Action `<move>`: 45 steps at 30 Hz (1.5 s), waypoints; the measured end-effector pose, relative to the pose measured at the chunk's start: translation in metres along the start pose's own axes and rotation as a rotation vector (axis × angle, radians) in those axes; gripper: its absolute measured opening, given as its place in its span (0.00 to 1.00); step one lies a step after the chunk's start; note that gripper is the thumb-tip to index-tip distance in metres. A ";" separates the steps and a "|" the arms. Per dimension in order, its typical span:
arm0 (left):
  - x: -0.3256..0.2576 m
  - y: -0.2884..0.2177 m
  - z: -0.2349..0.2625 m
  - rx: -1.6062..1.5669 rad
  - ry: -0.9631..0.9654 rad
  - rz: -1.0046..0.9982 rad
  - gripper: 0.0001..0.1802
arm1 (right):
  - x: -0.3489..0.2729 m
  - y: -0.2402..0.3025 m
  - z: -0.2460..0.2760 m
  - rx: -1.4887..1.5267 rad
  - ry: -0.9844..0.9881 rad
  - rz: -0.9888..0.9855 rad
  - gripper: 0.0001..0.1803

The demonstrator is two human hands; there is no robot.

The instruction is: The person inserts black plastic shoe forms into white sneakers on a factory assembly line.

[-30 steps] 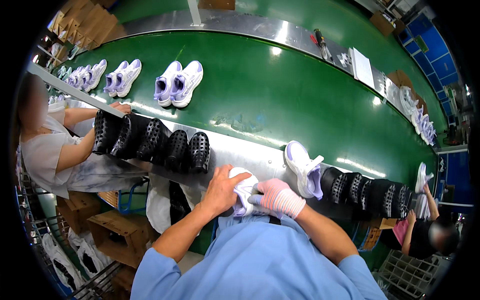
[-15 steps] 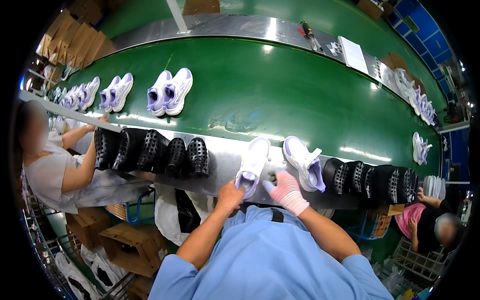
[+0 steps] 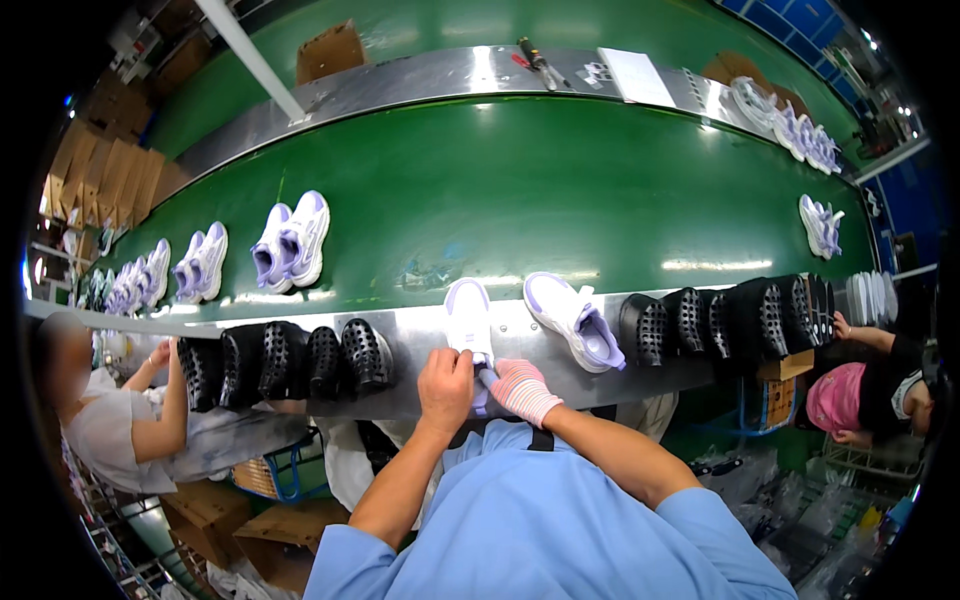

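A white and lilac sneaker [image 3: 467, 312] stands in front of me on the metal ledge, toe pointing away. My bare left hand [image 3: 446, 388] pinches at its tongue, fingers closed. In a striped glove, my right hand [image 3: 523, 390] grips the right side of the same shoe's opening; its fingertips are partly hidden at the collar. The matching sneaker [image 3: 575, 325] sits apart to the right, its opening toward me and a strap or tongue sticking up.
Black perforated shoe forms line the ledge at left [image 3: 283, 360] and right [image 3: 684, 320]. Finished-looking sneaker pairs [image 3: 290, 243] stand on the green conveyor belt [image 3: 480, 190]. Beyond lie a screwdriver [image 3: 535, 60] and white paper [image 3: 637, 77]. Co-workers are at both sides.
My left hand has gone from the left sneaker's heel collar to its tongue. My gloved right hand has moved left from between the shoes onto that sneaker. The view has shifted.
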State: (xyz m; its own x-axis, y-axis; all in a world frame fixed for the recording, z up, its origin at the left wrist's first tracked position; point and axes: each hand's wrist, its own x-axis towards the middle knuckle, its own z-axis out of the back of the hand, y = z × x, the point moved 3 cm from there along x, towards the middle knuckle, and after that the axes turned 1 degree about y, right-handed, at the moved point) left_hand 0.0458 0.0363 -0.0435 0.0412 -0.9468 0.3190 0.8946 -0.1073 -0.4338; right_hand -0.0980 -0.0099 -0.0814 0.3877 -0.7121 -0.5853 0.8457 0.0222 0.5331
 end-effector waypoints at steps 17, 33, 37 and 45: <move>0.032 -0.085 -0.073 -0.304 0.431 0.370 0.24 | -0.041 -0.062 0.108 -0.049 -0.274 -0.292 0.41; 0.039 -0.069 -0.054 -0.247 0.149 0.283 0.12 | -0.044 -0.046 0.101 -0.123 -0.519 0.359 0.21; 0.012 -0.093 -0.032 -0.203 0.230 0.303 0.15 | -0.053 -0.081 0.067 0.015 -0.334 -0.088 0.22; 0.022 -0.101 -0.070 -0.123 0.136 0.473 0.21 | -0.019 -0.089 0.018 0.231 -0.126 -0.113 0.22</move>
State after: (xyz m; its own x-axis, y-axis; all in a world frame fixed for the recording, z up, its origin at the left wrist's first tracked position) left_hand -0.0749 0.0050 -0.0514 0.3629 -0.9307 -0.0456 0.7326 0.3152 -0.6032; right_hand -0.1874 -0.0103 -0.1068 0.2344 -0.7831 -0.5761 0.7698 -0.2124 0.6019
